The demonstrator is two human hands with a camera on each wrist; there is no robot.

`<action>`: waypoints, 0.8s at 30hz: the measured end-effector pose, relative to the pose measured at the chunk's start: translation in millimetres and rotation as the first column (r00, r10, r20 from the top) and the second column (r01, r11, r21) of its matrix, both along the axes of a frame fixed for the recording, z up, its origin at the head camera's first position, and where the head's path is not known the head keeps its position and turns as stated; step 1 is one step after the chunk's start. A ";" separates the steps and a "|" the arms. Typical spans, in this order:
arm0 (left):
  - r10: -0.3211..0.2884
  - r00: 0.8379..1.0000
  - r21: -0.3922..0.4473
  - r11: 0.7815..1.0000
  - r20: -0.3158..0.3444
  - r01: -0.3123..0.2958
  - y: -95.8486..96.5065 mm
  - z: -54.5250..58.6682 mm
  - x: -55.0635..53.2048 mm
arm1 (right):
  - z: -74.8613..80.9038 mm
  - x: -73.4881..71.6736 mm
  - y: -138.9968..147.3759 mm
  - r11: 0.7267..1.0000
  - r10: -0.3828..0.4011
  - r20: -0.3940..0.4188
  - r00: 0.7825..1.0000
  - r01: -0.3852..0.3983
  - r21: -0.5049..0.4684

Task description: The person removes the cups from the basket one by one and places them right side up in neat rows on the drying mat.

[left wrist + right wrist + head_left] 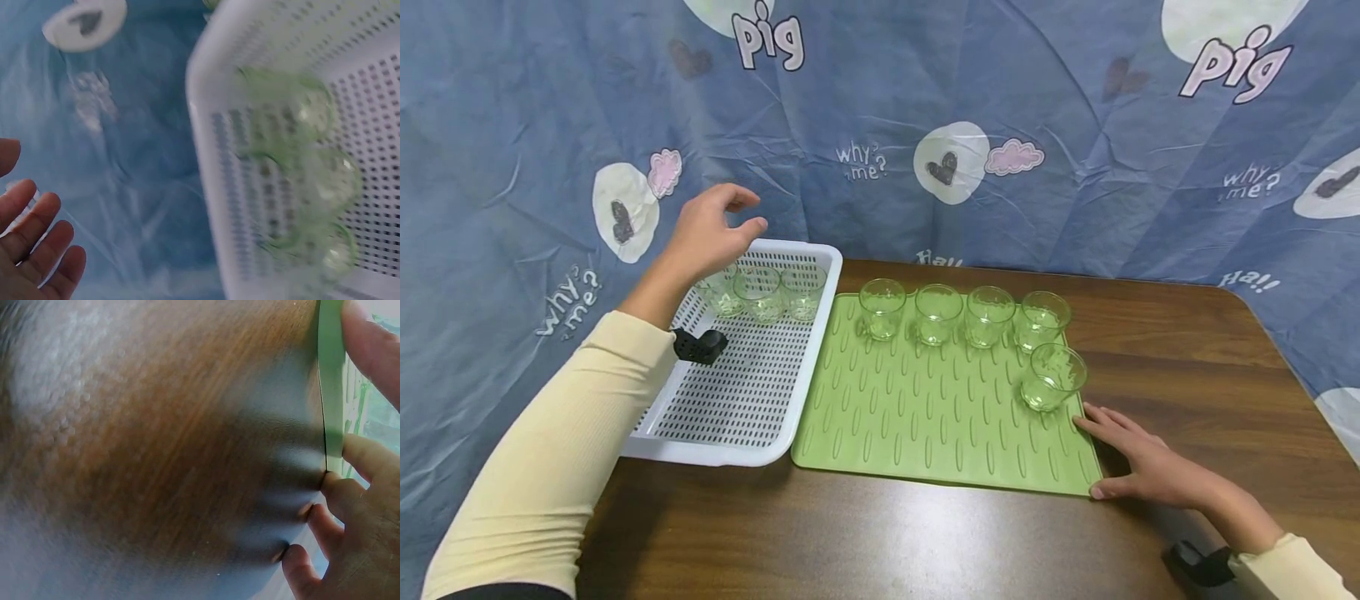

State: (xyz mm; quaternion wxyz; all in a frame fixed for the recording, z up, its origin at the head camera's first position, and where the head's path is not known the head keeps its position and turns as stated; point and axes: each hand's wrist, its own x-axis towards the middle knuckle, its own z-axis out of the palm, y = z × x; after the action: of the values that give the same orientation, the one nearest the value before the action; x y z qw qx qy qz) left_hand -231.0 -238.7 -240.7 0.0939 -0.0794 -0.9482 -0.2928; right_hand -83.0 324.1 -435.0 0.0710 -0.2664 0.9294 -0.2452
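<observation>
My left hand (713,235) hangs in the air above the back of a white perforated basket (722,410), fingers loosely bent and holding nothing. Below it, three clear glasses (762,298) stand along the basket's back end; the left wrist view shows the same glasses (340,181), blurred. On a green ribbed drying mat (910,421), several more glasses (937,315) form a row at the back, and one glass (1052,379) stands in front of the row's right end. With fingers spread, my right hand (1153,467) touches the mat's right edge, thumb at the front corner.
Basket and mat lie side by side on a brown wooden table (925,542). Close behind the table hangs a blue printed cloth (865,92). Each wrist carries a black strap (700,346).
</observation>
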 end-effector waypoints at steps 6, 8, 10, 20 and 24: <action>0.087 0.993 0.036 0.995 0.076 -0.089 -23.5 -22.6 -12.5 | 0.1 0.4 -0.3 1.000 -0.009 0.011 1.000 0.009 -0.004; 0.112 0.989 0.035 0.993 0.093 -0.116 -30.2 -29.6 -16.3 | 0.0 0.5 -0.4 1.000 -0.011 0.008 1.000 0.011 -0.003; 0.133 0.985 0.024 0.990 0.107 -0.136 -37.1 -37.6 -20.3 | 0.1 0.5 -0.3 1.000 -0.009 0.007 1.000 0.009 -0.004; 0.243 0.949 0.000 0.969 0.200 -0.248 -65.6 -85.4 -27.4 | 2.7 -0.4 -1.9 1.000 -0.019 0.033 0.999 0.018 0.006; 0.260 0.944 0.020 0.963 0.203 -0.270 -68.2 -91.1 -27.3 | 2.9 -0.1 -1.8 1.000 -0.027 0.036 0.999 0.026 0.009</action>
State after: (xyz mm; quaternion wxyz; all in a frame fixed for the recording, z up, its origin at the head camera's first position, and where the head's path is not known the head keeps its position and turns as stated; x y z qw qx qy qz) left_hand -258.3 -306.9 -331.8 0.0391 0.0807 -0.9476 -0.3065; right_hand -83.1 322.3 -432.1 0.0855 -0.2493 0.9325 -0.2471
